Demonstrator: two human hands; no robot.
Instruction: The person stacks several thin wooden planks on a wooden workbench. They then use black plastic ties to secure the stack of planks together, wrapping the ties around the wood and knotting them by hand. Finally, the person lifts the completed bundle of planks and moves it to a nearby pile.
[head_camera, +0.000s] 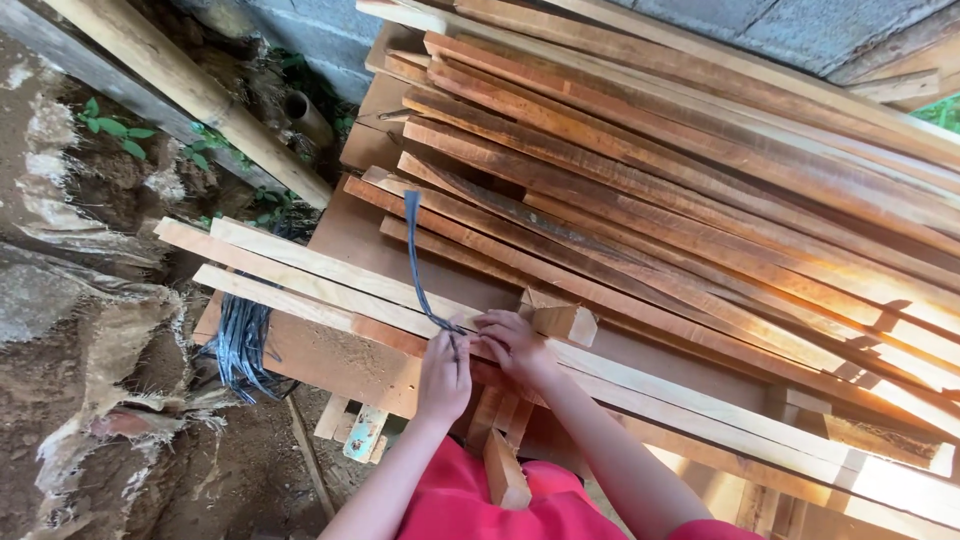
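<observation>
Item: one dark blue strap (414, 255), long axis running from the hands up and away across the lumber stack (700, 190), its lower end knotted over the bundle of pale battens (330, 285) at the stack's near left edge; both hands sit at the knot, the left hand (443, 375) just below it and the right hand (512, 345) just beside it to the right, about equally near. Grip: left hand pinched shut on the strap, right fingers curled at the knot, though whether they clasp the strap cannot be told. Also: one loose hank of blue strapping (242, 345) hanging at the bundle's left end, one short wood offcut (562, 320) beside the right hand; boards too many to count.
</observation>
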